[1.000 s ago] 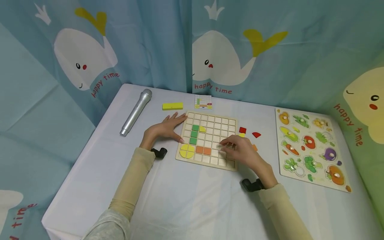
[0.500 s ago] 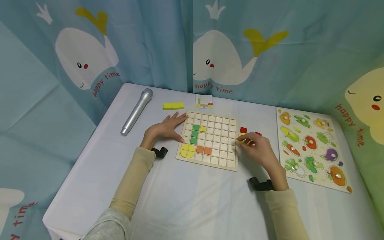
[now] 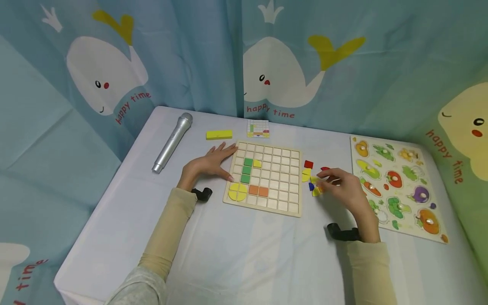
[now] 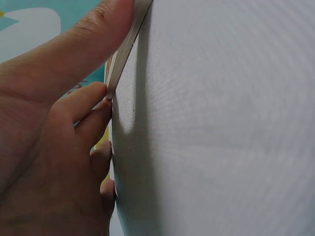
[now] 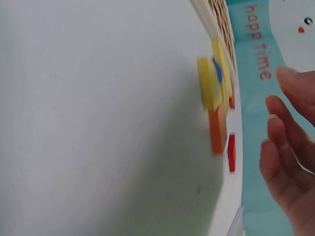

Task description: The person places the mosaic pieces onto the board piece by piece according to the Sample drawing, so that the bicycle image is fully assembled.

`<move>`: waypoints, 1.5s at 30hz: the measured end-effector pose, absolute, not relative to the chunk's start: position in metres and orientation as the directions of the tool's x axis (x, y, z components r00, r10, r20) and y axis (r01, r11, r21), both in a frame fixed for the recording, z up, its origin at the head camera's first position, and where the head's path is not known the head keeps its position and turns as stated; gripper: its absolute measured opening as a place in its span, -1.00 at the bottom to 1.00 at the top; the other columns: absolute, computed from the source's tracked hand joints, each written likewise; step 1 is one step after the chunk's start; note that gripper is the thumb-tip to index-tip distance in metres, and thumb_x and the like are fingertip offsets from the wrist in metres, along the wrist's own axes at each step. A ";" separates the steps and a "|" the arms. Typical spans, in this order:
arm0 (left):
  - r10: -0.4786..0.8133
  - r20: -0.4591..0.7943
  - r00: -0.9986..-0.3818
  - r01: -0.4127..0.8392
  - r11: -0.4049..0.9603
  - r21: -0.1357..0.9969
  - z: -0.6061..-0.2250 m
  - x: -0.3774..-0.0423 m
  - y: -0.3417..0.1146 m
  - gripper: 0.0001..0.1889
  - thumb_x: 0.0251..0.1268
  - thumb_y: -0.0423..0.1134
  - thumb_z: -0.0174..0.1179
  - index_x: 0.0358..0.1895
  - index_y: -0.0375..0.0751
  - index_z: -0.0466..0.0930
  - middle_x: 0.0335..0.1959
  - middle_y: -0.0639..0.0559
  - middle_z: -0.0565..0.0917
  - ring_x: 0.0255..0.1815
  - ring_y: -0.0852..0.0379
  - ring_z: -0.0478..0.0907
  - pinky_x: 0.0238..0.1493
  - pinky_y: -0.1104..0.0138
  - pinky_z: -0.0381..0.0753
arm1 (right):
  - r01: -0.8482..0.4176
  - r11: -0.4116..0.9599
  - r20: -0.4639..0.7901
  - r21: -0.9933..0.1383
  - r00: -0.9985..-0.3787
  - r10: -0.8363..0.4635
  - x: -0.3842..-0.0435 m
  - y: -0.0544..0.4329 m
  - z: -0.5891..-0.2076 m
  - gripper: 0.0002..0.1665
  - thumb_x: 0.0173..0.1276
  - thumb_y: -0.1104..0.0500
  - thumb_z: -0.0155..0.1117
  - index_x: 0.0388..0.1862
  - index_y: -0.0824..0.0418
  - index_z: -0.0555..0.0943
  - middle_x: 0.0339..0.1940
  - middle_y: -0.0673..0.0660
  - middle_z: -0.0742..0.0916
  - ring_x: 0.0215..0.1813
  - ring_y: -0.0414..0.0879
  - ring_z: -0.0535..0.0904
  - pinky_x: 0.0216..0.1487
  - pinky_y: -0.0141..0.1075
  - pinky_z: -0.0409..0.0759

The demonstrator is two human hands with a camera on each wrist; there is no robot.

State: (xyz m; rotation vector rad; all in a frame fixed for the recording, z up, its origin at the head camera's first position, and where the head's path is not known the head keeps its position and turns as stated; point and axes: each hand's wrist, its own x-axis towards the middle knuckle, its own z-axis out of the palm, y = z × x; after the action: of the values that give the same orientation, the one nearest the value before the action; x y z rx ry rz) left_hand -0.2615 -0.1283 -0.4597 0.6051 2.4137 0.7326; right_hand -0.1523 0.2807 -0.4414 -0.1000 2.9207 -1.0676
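A wooden grid board (image 3: pixel 280 178) lies on the table. Three green squares (image 3: pixel 246 170), a yellow piece (image 3: pixel 257 163), two orange squares (image 3: pixel 258 191) and a circle of yellow quarter pieces (image 3: pixel 237 192) sit in its cells. My left hand (image 3: pixel 209 164) rests spread at the board's left edge, its thumb (image 4: pixel 93 29) against the side. My right hand (image 3: pixel 345 186) hovers over loose pieces right of the board, fingers bent and nothing visible between them. Among these are a red square (image 3: pixel 309 164), yellow pieces (image 3: pixel 306 174), a blue piece (image 3: pixel 311 187) and an orange block (image 5: pixel 216 132).
A pattern card (image 3: pixel 258 128) and a yellow bar (image 3: pixel 219 134) lie behind the board. To the left is a silver microphone (image 3: pixel 173 142). A vegetable peg puzzle (image 3: pixel 404 220) lies at the right, partly behind my right hand. Curtains (image 3: pixel 213 63) border the table's back.
My right hand has moved right, from over the board to past its right edge, uncovering yellow and blue loose pieces. My left hand has stayed at the board's edge.
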 end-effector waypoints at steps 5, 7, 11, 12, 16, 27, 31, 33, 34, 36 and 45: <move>0.551 -0.363 -0.751 0.254 0.749 0.611 -0.458 -0.261 -0.128 0.24 0.06 0.02 0.58 0.71 0.01 -0.12 0.74 0.12 -0.16 0.74 0.00 -0.47 0.69 0.04 -0.51 | 0.017 0.778 -0.087 -0.628 -0.995 -0.048 -0.153 0.293 -0.447 -0.70 0.41 0.21 0.39 0.06 0.30 0.71 0.06 0.33 0.73 0.02 0.18 0.62 -0.15 -0.32 0.59; 0.551 -0.363 -0.751 0.256 0.751 0.609 -0.459 -0.261 -0.128 0.24 0.05 0.03 0.58 0.71 0.00 -0.12 0.74 0.12 -0.16 0.74 -0.01 -0.48 0.69 0.03 -0.51 | 0.024 0.779 -0.111 -0.627 -0.992 -0.059 -0.153 0.297 -0.449 -0.70 0.42 0.21 0.37 0.08 0.29 0.71 0.10 0.33 0.72 0.05 0.19 0.62 -0.08 -0.26 0.60; 0.553 -0.360 -0.751 0.266 0.753 0.602 -0.460 -0.263 -0.129 0.24 0.05 0.04 0.58 0.71 0.00 -0.13 0.74 0.12 -0.17 0.74 -0.01 -0.47 0.69 0.03 -0.51 | 0.046 0.766 -0.166 -0.642 -0.983 -0.080 -0.153 0.305 -0.450 -0.70 0.45 0.23 0.33 0.11 0.25 0.71 0.16 0.32 0.70 0.09 0.19 0.59 -0.04 -0.25 0.60; 0.555 -0.357 -0.751 0.272 0.752 0.600 -0.460 -0.263 -0.129 0.24 0.06 0.04 0.58 0.71 -0.01 -0.13 0.74 0.11 -0.16 0.74 -0.02 -0.47 0.69 0.03 -0.51 | 0.056 0.760 -0.181 -0.648 -0.980 -0.082 -0.152 0.306 -0.451 -0.70 0.45 0.22 0.33 0.12 0.23 0.71 0.18 0.32 0.69 0.09 0.18 0.58 -0.05 -0.26 0.60; 0.562 -0.352 -0.749 0.284 0.752 0.595 -0.461 -0.264 -0.129 0.24 0.06 0.05 0.57 0.71 -0.03 -0.13 0.74 0.10 -0.16 0.74 -0.03 -0.47 0.69 0.03 -0.51 | 0.078 0.749 -0.219 -0.658 -0.971 -0.091 -0.153 0.310 -0.452 -0.66 0.42 0.21 0.37 0.16 0.17 0.70 0.23 0.29 0.67 0.09 0.13 0.55 -0.05 -0.30 0.59; 0.560 -0.359 -0.747 0.280 0.755 0.593 -0.460 -0.265 -0.128 0.24 0.07 0.04 0.57 0.71 -0.04 -0.13 0.74 0.08 -0.16 0.74 -0.03 -0.47 0.69 0.01 -0.51 | 0.012 0.764 -0.181 -0.645 -0.974 -0.137 -0.155 0.309 -0.457 -0.58 0.32 0.23 0.49 0.16 0.23 0.70 0.15 0.28 0.65 0.08 0.14 0.52 0.04 -0.25 0.53; 0.552 -0.365 -0.749 0.272 0.760 0.590 -0.460 -0.264 -0.128 0.24 0.07 0.06 0.57 0.71 -0.01 -0.14 0.74 0.10 -0.16 0.74 -0.02 -0.46 0.69 0.02 -0.50 | 0.046 0.774 -0.202 -0.631 -0.974 -0.107 -0.156 0.306 -0.458 -0.58 0.32 0.20 0.50 0.13 0.26 0.68 0.11 0.29 0.66 0.07 0.14 0.51 0.05 -0.18 0.54; 0.551 -0.363 -0.751 0.270 0.759 0.593 -0.460 -0.263 -0.129 0.24 0.06 0.05 0.57 0.71 -0.02 -0.13 0.74 0.10 -0.16 0.74 -0.02 -0.46 0.69 0.02 -0.50 | 0.053 0.780 -0.201 -0.623 -0.975 -0.095 -0.156 0.305 -0.459 -0.58 0.31 0.18 0.51 0.11 0.29 0.67 0.07 0.30 0.66 0.04 0.13 0.51 0.03 -0.17 0.55; 0.550 -0.362 -0.753 0.269 0.758 0.594 -0.460 -0.263 -0.129 0.24 0.06 0.05 0.57 0.71 -0.01 -0.12 0.74 0.11 -0.16 0.74 -0.02 -0.45 0.70 0.02 -0.50 | 0.047 0.786 -0.191 -0.617 -0.977 -0.092 -0.156 0.304 -0.459 -0.58 0.30 0.17 0.52 0.09 0.31 0.67 0.04 0.30 0.67 0.01 0.13 0.51 0.01 -0.17 0.56; 0.552 -0.357 -0.753 0.271 0.755 0.597 -0.460 -0.262 -0.129 0.23 0.06 0.05 0.57 0.70 -0.03 -0.11 0.74 0.10 -0.15 0.74 -0.03 -0.45 0.69 0.01 -0.50 | 0.033 0.793 -0.170 -0.608 -0.981 -0.089 -0.157 0.303 -0.459 -0.58 0.28 0.18 0.53 0.05 0.35 0.67 -0.02 0.31 0.68 -0.04 0.11 0.52 -0.04 -0.19 0.55; 0.550 -0.363 -0.753 0.262 0.755 0.601 -0.460 -0.262 -0.129 0.23 0.08 0.03 0.56 0.71 -0.01 -0.13 0.74 0.10 -0.15 0.74 -0.01 -0.46 0.69 0.03 -0.51 | 0.066 0.802 -0.187 -0.593 -0.981 -0.057 -0.156 0.298 -0.458 -0.56 0.31 0.16 0.49 0.08 0.38 0.66 -0.01 0.36 0.73 -0.04 0.14 0.61 -0.03 -0.16 0.64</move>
State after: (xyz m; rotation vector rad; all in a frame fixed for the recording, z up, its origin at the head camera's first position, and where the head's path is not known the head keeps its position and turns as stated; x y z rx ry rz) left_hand -0.2621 -0.1292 -0.4600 0.6097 2.4186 0.7199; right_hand -0.1565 0.2981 -0.4576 0.0075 2.7944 -0.9301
